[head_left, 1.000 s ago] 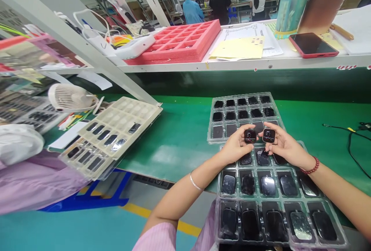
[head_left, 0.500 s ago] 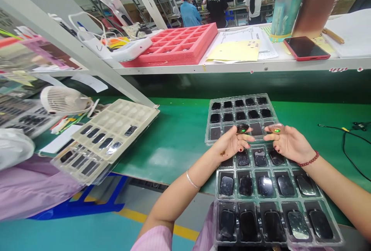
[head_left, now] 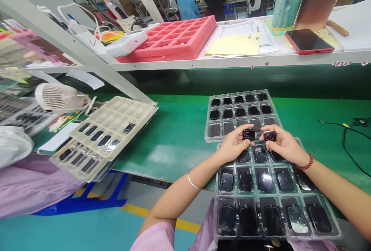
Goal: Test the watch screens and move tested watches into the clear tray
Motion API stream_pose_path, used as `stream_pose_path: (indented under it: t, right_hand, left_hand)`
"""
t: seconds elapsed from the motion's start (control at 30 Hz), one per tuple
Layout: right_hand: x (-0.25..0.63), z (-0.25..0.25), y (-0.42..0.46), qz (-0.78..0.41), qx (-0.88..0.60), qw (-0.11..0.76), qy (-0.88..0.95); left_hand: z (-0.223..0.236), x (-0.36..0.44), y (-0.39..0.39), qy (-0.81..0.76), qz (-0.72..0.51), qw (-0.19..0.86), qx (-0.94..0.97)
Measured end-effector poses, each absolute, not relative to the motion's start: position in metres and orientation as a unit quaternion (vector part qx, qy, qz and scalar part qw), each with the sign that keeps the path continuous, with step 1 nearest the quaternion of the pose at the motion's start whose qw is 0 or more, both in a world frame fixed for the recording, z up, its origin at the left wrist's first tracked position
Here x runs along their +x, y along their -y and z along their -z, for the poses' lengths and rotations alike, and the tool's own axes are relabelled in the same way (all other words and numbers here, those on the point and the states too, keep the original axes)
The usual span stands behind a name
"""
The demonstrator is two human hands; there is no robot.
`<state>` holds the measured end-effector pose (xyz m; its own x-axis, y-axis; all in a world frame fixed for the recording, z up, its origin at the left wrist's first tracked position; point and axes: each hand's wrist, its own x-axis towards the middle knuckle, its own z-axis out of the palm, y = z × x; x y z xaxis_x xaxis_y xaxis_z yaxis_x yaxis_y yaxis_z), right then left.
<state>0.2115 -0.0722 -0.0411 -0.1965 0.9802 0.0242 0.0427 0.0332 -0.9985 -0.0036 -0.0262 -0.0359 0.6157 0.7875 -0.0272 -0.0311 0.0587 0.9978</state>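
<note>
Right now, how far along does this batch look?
Looks done: the clear plastic tray nearest you, its compartments filled with glossy black devices. In hand: your left hand pinches a small black square device, your right hand another. Left: the farther clear plastic tray still holds rows of black squares.
</note>
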Motion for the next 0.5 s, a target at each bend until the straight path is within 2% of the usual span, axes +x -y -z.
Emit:
stream_pose_path:
  t: [0.5]
  right_hand:
    - [0.2114, 0.0378, 0.0745, -0.485, -0.475, 0.424, 0.6]
  left_hand:
    - [0.0353, -0.0023, 0.0266, -0.316, -0.307, 0.663, 0.605]
